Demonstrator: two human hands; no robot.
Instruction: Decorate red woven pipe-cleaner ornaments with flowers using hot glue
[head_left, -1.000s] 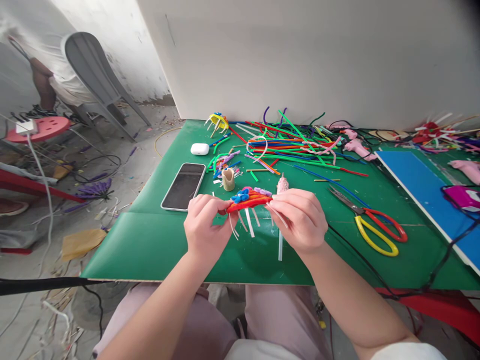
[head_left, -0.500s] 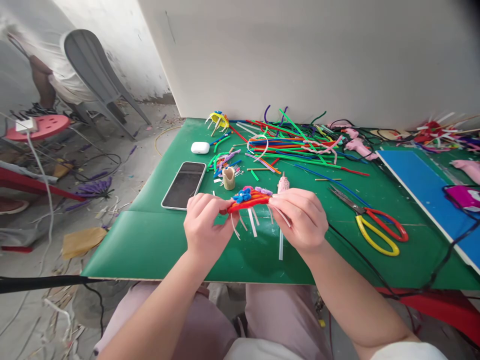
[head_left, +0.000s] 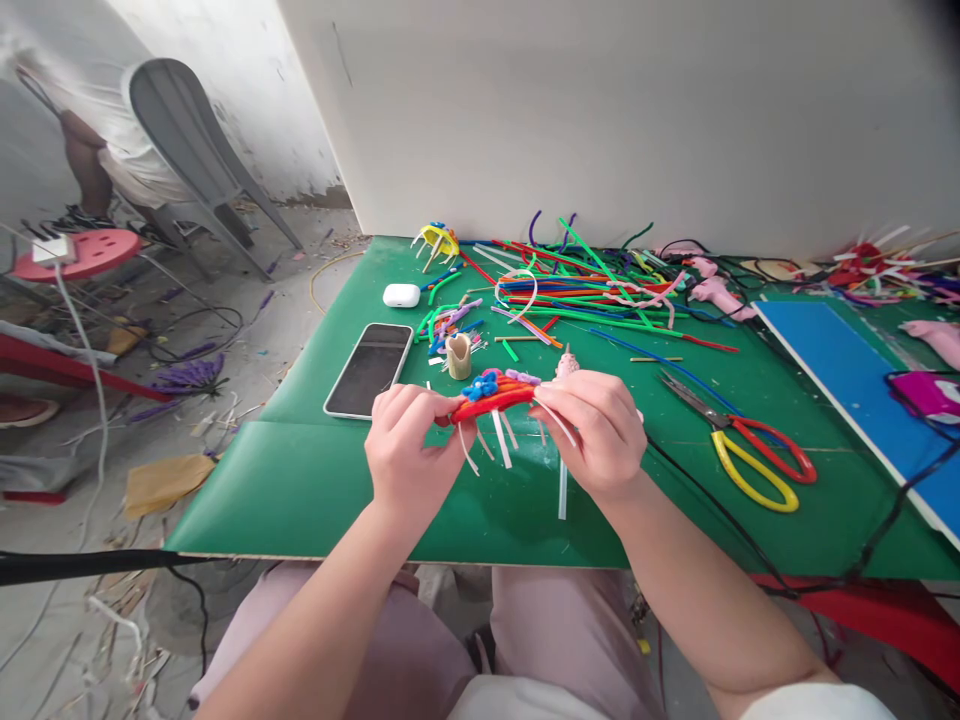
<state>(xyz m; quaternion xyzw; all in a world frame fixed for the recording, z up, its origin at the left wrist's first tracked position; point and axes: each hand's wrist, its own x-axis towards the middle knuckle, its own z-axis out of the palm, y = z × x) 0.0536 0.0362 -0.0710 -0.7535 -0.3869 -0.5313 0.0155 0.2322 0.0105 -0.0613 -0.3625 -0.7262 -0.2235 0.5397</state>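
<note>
Between my two hands, above the green table [head_left: 300,500], is a red-orange pipe-cleaner piece [head_left: 496,400] with blue and lilac flower-like bits on top and thin white strips hanging below. My left hand [head_left: 411,440] pinches its left end. My right hand [head_left: 600,430] pinches its right end, its fingers curled. Just behind the piece stands a short bamboo cup [head_left: 458,357] with a notched rim. A pink glue gun [head_left: 567,364] lies partly hidden behind my right hand, a clear glue stick [head_left: 562,490] showing below it.
A phone [head_left: 370,370] and white earbud case [head_left: 401,295] lie left. Scissors [head_left: 724,430] with red and yellow handles lie right, near a black cable and blue board [head_left: 847,370]. Pipe cleaners [head_left: 592,285] and a yellow piece [head_left: 439,241] are at the back. A person sits far left.
Both hands have shifted slightly left with the red-orange piece, which is tilted a little differently, its right end higher. The things on the table have stayed in place.
</note>
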